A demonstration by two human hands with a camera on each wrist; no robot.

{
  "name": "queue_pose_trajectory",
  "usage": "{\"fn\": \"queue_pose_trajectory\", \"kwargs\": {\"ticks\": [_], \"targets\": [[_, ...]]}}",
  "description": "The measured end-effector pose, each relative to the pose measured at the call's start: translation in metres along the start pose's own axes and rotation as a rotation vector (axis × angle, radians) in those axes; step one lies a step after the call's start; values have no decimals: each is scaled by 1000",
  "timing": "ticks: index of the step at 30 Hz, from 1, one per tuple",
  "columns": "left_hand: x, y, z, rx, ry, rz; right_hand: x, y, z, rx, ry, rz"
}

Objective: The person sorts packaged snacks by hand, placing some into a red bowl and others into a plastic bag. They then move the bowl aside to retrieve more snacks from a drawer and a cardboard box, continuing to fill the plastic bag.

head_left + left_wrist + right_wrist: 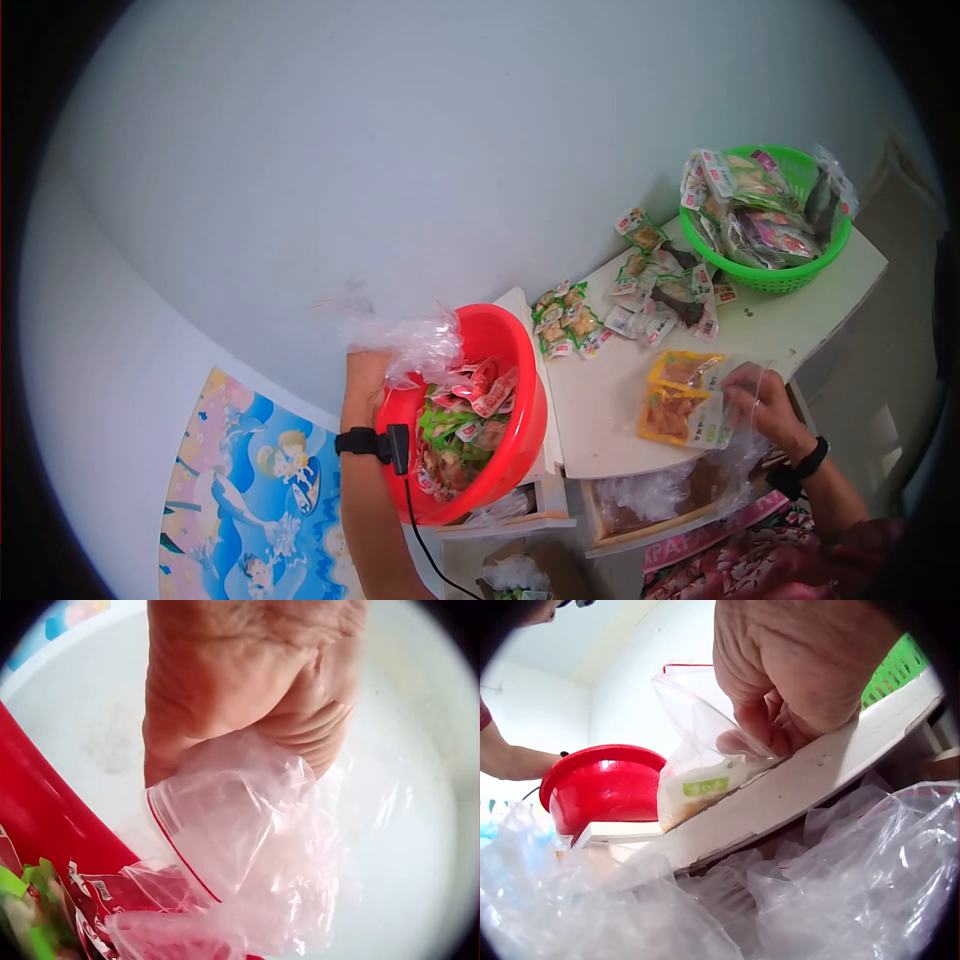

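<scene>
My left hand (366, 372) grips a crumpled clear zip bag (415, 342) at the far rim of a red basin (520, 400) full of small snack packets. The left wrist view shows the bag (240, 840) with its red zip line hanging from my curled fingers (247, 682). My right hand (762, 405) pinches the edge of another clear zip bag (735, 395) lying on the white table (600, 410), with yellow snack packs (680, 400) in it. In the right wrist view my fingers (780, 720) hold that bag (697, 750) at the table edge.
A green basket (790, 270) piled with snack packets stands at the table's far right corner. Loose packets (640, 290) lie scattered mid-table. A heap of clear plastic bags (780, 900) fills an open drawer (650, 500) under the table. A cartoon floor mat (250, 490) lies at the left.
</scene>
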State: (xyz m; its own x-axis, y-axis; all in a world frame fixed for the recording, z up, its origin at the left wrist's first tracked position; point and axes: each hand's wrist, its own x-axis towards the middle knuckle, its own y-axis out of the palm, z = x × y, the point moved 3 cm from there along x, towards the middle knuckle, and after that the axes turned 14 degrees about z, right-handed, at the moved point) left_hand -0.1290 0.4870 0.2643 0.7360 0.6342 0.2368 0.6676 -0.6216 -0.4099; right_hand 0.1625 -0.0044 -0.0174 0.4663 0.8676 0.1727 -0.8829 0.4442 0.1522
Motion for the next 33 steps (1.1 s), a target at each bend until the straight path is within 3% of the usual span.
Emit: {"fn": "queue_pose_trajectory", "kwargs": {"ticks": [4,8,13,15,17,18,20,23,26,28,31,33], "targets": [[-43,-1,-21,-201,144,-149,0,0,1,-14,24,-5],[-84,-8,-11,-286,210,-147,0,0,1,-38,18,-6],[-153,68,-85,-536,283,-122,-1,0,6,-48,14,-4],[-175,70,-96,39,292,-169,0,2,6,-58,3,-2],[-183,80,-106,249,343,-236,0,1,2,-50,-9,-4],[-184,92,-109,165,390,-282,0,2,3,-57,-2,-7],[-192,93,-110,313,372,-279,-2,2,8,-76,20,-11],[-215,76,-101,826,250,-186,-2,2,8,-90,27,-16],[-216,78,-99,852,291,-197,-4,2,8,-93,30,-13],[-214,82,-104,713,319,-166,-4,2,9,-112,39,-12],[-227,75,-95,879,308,-462,-4,3,10,-104,32,-10],[-234,75,-99,779,312,-481,-3,4,8,-110,-7,-5]]}}
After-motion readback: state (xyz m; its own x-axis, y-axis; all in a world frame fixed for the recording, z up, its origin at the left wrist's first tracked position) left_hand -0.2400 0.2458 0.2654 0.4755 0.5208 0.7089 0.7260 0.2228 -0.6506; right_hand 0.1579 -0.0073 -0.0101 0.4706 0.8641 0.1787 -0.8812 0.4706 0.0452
